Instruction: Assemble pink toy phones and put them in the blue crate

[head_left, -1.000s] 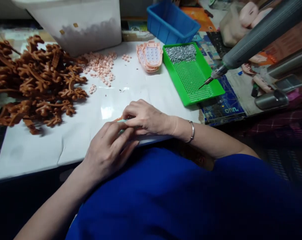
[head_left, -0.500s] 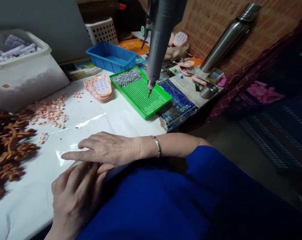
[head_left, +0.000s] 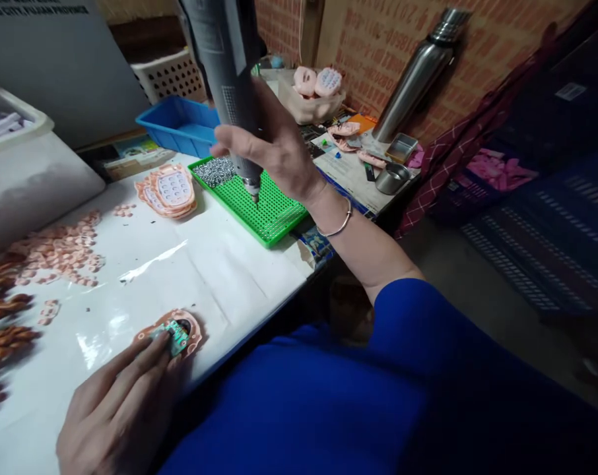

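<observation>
My left hand (head_left: 123, 399) is at the table's near edge, fingers together and pressing on a green circuit board (head_left: 179, 341). The board lies in a pink plastic shell (head_left: 196, 330), partly hidden under that hand. My right hand (head_left: 284, 148) is wrapped round a grey electric screwdriver (head_left: 230, 99), thumb across its front and the other fingers hidden behind. The screwdriver points down, its tip over a green perforated tray (head_left: 269, 237). Small silver screws (head_left: 214, 170) are heaped at the tray's far left.
Pink shells with white buttons (head_left: 170, 188) are stacked left of the tray. Small pink pieces (head_left: 61, 251) and brown parts (head_left: 4, 326) lie at the left. Behind stand a blue bin (head_left: 180, 125), a white tub (head_left: 26, 158) and a steel flask (head_left: 418, 79).
My right hand has risen from beside my left hand to the hanging screwdriver and taken hold of it. The shell and board under my left hand are now exposed. The view has shifted.
</observation>
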`<state>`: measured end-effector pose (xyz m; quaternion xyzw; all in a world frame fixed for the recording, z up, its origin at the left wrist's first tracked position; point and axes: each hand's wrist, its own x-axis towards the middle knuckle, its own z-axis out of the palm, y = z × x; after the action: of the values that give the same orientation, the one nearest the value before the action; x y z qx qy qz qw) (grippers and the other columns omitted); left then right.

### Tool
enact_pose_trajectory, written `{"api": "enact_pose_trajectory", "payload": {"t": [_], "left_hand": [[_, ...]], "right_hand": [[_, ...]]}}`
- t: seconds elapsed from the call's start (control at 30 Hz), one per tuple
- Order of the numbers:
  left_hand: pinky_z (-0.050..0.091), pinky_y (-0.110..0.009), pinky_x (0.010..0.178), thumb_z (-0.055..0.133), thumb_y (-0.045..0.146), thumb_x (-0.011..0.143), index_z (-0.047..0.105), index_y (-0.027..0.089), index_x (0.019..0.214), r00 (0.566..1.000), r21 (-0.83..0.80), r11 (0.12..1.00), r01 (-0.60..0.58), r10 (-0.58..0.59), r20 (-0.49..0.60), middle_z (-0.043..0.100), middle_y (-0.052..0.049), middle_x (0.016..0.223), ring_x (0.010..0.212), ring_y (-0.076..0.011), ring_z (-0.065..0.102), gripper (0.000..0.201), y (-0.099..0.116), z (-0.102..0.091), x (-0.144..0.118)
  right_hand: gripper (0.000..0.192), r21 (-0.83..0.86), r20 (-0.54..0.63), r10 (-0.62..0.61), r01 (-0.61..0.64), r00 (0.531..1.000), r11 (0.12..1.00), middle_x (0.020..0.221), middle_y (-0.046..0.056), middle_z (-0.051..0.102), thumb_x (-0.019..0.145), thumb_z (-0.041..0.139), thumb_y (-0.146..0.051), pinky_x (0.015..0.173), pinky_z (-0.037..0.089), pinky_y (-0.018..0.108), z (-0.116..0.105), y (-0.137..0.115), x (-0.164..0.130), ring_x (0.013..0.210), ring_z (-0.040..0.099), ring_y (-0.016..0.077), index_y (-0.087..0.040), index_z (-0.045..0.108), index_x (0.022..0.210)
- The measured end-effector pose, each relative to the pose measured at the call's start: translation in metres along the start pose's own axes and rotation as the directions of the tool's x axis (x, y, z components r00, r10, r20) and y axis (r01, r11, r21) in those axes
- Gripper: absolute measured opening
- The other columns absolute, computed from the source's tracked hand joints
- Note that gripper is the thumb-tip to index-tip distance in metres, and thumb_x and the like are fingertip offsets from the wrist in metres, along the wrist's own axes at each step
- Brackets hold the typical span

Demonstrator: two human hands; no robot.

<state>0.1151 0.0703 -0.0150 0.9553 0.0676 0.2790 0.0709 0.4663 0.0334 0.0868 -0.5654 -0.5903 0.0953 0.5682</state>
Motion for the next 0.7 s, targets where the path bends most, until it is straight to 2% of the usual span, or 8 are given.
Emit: {"api": "enact_pose_trajectory", "payload": {"t": [0.1,0.2,0.27,0.37,0.53,0.7], "left_hand": [[0.056,-0.047,0.092,0.072,0.009,0.078,0.066,0.02,0.105,0.99,0.078,0.987,-0.137,0.138,-0.001,0.075,-0.012,0.11,0.096,-0.0303,0.073,0.03,-0.014,-0.001,-0.003],[0.055,-0.05,0.095,0.076,0.007,0.073,0.068,0.018,0.108,0.982,0.053,0.981,-0.187,0.189,-0.024,0.076,-0.013,0.105,0.088,-0.0303,0.073,0.038,-0.023,0.001,-0.005],[0.055,-0.053,0.097,0.075,0.006,0.074,0.064,0.02,0.126,0.984,0.021,0.983,-0.18,0.18,0.014,0.076,-0.012,0.107,0.092,-0.031,0.073,0.055,-0.026,0.002,-0.007],[0.056,-0.054,0.095,0.075,0.006,0.074,0.05,0.025,0.145,0.984,0.035,0.984,-0.177,0.177,-0.001,0.076,-0.01,0.107,0.092,-0.0315,0.073,0.078,-0.025,0.002,-0.007],[0.06,-0.055,0.083,0.081,0.012,0.07,0.049,0.023,0.147,0.985,0.084,0.982,-0.172,0.173,-0.008,0.075,-0.012,0.109,0.088,-0.0338,0.073,0.084,-0.021,0.004,-0.005],[0.062,-0.05,0.073,0.08,0.007,0.071,0.044,0.024,0.15,0.987,0.063,0.986,-0.152,0.155,-0.045,0.075,-0.012,0.11,0.091,-0.0322,0.072,0.089,-0.019,0.004,-0.002]], "right_hand": [[0.082,0.003,-0.072,0.046,-0.046,0.996,0.999,0.072,-0.01,0.042,0.079,0.02,-0.08,0.054,0.045,0.017,0.012,-0.003,-0.012,0.055,0.046,0.0009,-0.011,0.036,0.12],[0.093,-0.092,-0.083,0.107,-0.115,0.991,0.989,0.069,-0.008,0.042,0.077,0.01,-0.086,0.055,0.045,0.021,0.023,0.0,-0.025,0.054,0.043,0.0025,-0.009,0.038,0.121],[0.089,-0.156,-0.072,0.147,-0.157,0.987,0.975,0.075,-0.004,0.048,0.085,0.006,-0.079,0.059,0.046,0.023,0.028,0.005,-0.031,0.058,0.046,0.0046,-0.007,0.035,0.127],[0.075,-0.224,-0.062,0.194,-0.203,0.979,0.953,0.084,0.0,0.053,0.095,0.008,-0.068,0.063,0.046,0.023,0.034,0.014,-0.035,0.065,0.049,0.0064,-0.008,0.032,0.132],[0.062,-0.226,-0.074,0.215,-0.227,0.974,0.947,0.085,-0.001,0.051,0.098,0.023,-0.066,0.063,0.043,0.022,0.036,0.022,-0.036,0.069,0.045,0.0064,-0.013,0.04,0.124],[0.068,-0.163,-0.12,0.199,-0.217,0.973,0.962,0.081,-0.002,0.047,0.093,0.019,-0.071,0.062,0.042,0.024,0.037,0.025,-0.036,0.069,0.043,0.0065,-0.012,0.041,0.119]]}}
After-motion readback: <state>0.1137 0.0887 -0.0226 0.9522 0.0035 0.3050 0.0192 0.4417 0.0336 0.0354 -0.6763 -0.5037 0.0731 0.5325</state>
